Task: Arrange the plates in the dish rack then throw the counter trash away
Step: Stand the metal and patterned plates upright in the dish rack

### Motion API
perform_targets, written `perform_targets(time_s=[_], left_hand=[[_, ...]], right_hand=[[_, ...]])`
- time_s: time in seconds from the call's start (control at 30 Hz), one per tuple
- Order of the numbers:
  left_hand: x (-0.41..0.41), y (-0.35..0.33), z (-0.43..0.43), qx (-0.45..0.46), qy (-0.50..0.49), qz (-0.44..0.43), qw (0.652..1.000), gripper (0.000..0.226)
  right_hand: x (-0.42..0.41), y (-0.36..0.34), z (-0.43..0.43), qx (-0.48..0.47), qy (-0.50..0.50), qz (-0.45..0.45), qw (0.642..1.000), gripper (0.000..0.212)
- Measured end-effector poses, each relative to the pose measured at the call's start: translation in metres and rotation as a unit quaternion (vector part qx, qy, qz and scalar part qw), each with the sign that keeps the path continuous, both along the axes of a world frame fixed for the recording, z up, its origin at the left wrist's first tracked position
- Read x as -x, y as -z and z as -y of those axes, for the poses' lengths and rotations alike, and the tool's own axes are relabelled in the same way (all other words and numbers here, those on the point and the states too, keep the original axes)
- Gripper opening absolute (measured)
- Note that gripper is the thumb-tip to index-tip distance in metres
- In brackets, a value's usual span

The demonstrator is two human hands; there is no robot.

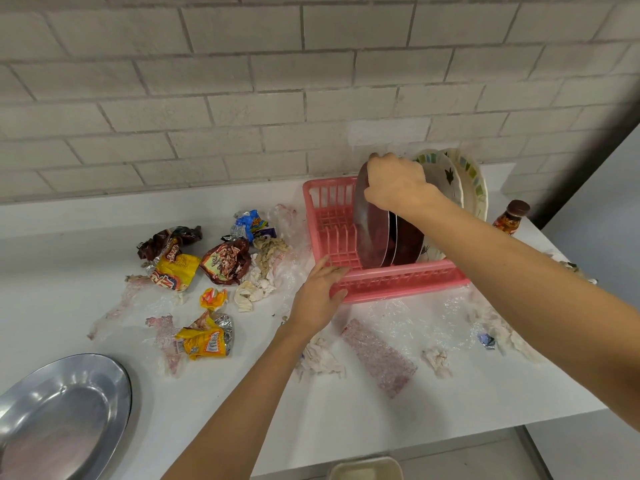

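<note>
A pink dish rack (391, 277) stands on the white counter (346, 427). My right hand (394, 183) grips the top rim of a dark red plate (372, 233) standing upright in the rack's slots. Behind it stand another dark plate (408, 242) and two patterned cream plates (465, 188). My left hand (318, 296) holds the rack's front left corner, fingers curled over its rim. A metal plate (62, 417) lies flat at the counter's front left. Crumpled snack wrappers (194, 268) and tissues (258, 289) lie left of the rack.
More plastic film (379, 356) and tissue scraps (498, 332) litter the counter in front of and right of the rack. A small brown-capped bottle (512, 216) stands behind the rack at right. A beige container (367, 469) shows below the counter edge. A brick wall runs behind.
</note>
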State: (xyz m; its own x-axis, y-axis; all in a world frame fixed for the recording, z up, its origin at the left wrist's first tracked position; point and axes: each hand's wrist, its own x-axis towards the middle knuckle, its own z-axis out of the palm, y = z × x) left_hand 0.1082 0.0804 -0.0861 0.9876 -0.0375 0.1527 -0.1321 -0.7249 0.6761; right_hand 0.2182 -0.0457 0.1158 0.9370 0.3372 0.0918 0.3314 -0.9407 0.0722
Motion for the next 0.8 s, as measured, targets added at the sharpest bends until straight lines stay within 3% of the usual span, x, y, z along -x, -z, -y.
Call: perform_targets(time_s=[0.23,0.53,0.8], left_hand=[[0.023,-0.019,-0.01,0.092,-0.018,0.019,0.995,0.042],[0.106,-0.04,-0.079,0.241,-0.171,0.008,0.955,0.018],[0.204,-0.03,-0.168,0.237,-0.321,0.001,0.917,0.017]], right_hand=[[0.038,0.004,-0.005,-0.057,-0.064,0.004,0.996,0.022],[0.114,0.07,-0.064,-0.131,-0.166,-0.126,0.969,0.015],[0.186,0.142,-0.147,-0.128,-0.232,-0.286,0.921,0.041]])
